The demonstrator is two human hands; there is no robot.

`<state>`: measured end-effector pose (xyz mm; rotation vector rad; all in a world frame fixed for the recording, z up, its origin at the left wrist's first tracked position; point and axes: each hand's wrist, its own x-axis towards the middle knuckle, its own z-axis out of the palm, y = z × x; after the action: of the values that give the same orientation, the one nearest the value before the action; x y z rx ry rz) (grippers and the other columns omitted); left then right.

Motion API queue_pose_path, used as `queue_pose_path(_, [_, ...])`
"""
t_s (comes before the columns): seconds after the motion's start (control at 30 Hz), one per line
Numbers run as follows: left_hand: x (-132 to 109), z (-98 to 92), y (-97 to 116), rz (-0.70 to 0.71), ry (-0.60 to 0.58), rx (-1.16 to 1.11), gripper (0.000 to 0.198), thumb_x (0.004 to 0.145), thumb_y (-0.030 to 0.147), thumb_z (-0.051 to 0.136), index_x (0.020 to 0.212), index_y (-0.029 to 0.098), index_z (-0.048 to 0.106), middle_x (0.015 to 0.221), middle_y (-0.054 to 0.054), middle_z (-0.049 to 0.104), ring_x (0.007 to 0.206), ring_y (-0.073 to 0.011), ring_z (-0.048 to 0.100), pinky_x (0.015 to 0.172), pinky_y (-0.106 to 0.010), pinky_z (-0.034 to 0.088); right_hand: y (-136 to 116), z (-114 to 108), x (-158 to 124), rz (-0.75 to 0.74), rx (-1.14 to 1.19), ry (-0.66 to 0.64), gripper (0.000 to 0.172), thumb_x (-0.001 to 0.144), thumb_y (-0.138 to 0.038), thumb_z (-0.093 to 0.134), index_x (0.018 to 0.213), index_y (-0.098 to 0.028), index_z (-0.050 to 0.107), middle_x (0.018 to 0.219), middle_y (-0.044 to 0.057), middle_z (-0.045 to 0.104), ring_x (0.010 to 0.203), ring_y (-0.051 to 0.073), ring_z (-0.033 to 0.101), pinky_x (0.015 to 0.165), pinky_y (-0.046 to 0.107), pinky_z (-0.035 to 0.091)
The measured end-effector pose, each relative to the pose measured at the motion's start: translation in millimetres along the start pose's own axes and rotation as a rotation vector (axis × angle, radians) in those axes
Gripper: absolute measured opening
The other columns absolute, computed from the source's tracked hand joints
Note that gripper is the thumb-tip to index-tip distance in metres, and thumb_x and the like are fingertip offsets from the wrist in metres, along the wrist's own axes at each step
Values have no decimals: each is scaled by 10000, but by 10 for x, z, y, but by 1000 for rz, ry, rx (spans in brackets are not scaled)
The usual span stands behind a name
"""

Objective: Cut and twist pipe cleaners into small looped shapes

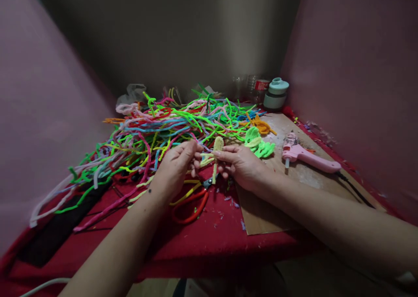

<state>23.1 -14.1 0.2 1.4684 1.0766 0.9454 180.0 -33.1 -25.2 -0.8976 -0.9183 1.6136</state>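
Between finger and thumb my right hand (243,164) pinches a pale yellow pipe cleaner (218,144), bent into a narrow rounded loop with a tail hanging down. Just left of it, my left hand (181,157) has its fingers closed near the pale yellow strand that runs sideways from the loop; its fingertips seem to grip that strand's end. Below the hands lie scissors (191,207) with red and yellow handles, their blades partly hidden. Bright green petal-like pipe cleaner shapes (259,145) rest just beyond my right hand.
A tangled heap of coloured pipe cleaners (183,123) covers the back and left of the red cloth (209,244). On the right, a pink glue gun (305,155) with a cord lies on a brown board (267,214). A lidded cup (276,94) stands behind, between pink side walls.
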Motion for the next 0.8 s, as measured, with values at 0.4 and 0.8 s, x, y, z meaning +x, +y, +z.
queue_pose_path(0.4, [-15,45,-60,-35,-2,29,233,737,382,622,698,163,554,517,51,490,430,-56,416,431,-179,322,-4,-3,-12,25,88,-57,140,679,-211,648,731,-152,532,600,0,573,488,101,541,409,210,399])
queue_pose_path(0.8, [-16,83,-94,-57,-106,-79,163,682,294,681,717,141,637,617,15,579,501,-55,455,488,-183,330,-11,4,2,-108,50,60,203,612,-260,724,707,-154,580,566,-46,504,424,61,425,387,209,311])
